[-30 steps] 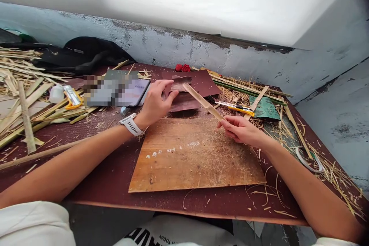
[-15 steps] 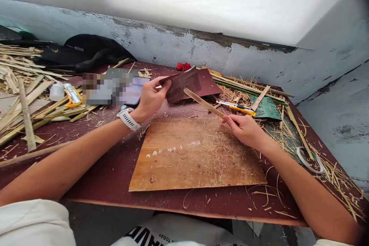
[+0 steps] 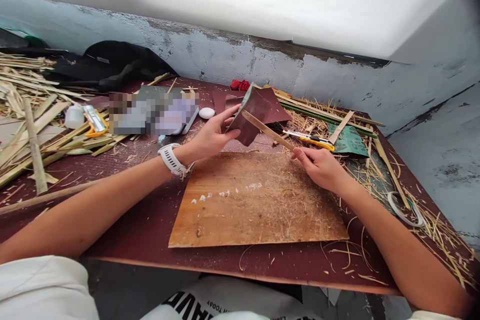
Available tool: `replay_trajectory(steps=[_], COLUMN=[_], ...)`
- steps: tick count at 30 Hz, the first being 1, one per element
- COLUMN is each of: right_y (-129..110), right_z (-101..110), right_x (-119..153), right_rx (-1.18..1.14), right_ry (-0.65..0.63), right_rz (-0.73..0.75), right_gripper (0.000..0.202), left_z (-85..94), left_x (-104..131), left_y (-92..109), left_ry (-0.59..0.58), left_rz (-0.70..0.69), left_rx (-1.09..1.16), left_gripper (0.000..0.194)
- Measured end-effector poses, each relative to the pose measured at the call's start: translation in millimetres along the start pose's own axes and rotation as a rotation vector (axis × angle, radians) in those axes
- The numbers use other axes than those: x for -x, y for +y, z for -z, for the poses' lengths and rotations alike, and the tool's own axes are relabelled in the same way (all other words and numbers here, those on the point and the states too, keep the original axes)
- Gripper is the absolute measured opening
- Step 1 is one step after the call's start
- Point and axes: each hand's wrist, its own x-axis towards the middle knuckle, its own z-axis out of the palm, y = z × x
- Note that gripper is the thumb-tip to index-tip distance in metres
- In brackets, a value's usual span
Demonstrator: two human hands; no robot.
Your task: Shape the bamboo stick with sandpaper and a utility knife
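Observation:
My left hand (image 3: 219,132) holds a bent piece of sandpaper (image 3: 252,127), dark brown on the face toward me and green on its back. In my right hand (image 3: 313,164) is a flat bamboo strip (image 3: 268,131), gripped at its near end between thumb and fingers. The strip's far tip lies against the brown face of the sandpaper. Both are held above a wooden board (image 3: 240,210), which is strewn with fine shavings on its right side and has white marks across its middle.
Bamboo strips (image 3: 33,135) pile up on the left, beside a utility knife (image 3: 93,122). Another yellow utility knife (image 3: 311,139), green sandpaper (image 3: 348,140) and a tape roll (image 3: 405,208) lie among shavings on the right. Behind are a white egg-shaped object (image 3: 206,113) and red flowers (image 3: 240,84).
My left hand has turned and shifted slightly right and down, and the sandpaper has bent round toward the strip, showing its green back. The white egg-shaped object has come into view. My right hand hardly moved.

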Motion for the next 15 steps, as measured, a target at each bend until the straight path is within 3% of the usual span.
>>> replay_trajectory(steps=[2, 7, 9, 12, 15], right_y=[-2.2, -6.9, -8.8, -10.3, -8.5], right_z=[0.6, 0.3, -0.5, -0.6, 0.6], right_x=[1.2, 2.3, 2.3, 2.4, 2.1], right_rx=[0.005, 0.038, 0.063, 0.123, 0.162], right_ry=[-0.002, -0.016, 0.004, 0.134, 0.211], right_rz=[-0.004, 0.019, 0.017, -0.033, -0.010], right_gripper=[0.055, 0.055, 0.052, 0.045, 0.043], left_z=[-5.2, -12.1, -11.3, -7.6, -4.3], left_x=[2.8, 3.4, 2.3, 2.0, 3.5], left_y=[2.3, 6.4, 7.4, 10.2, 15.1], left_ry=[0.013, 0.181, 0.246, 0.317, 0.232], left_rz=[-0.010, -0.054, -0.042, -0.027, -0.050], left_rx=[-0.004, -0.050, -0.061, -0.106, -0.074], left_gripper=[0.075, 0.039, 0.047, 0.063, 0.062])
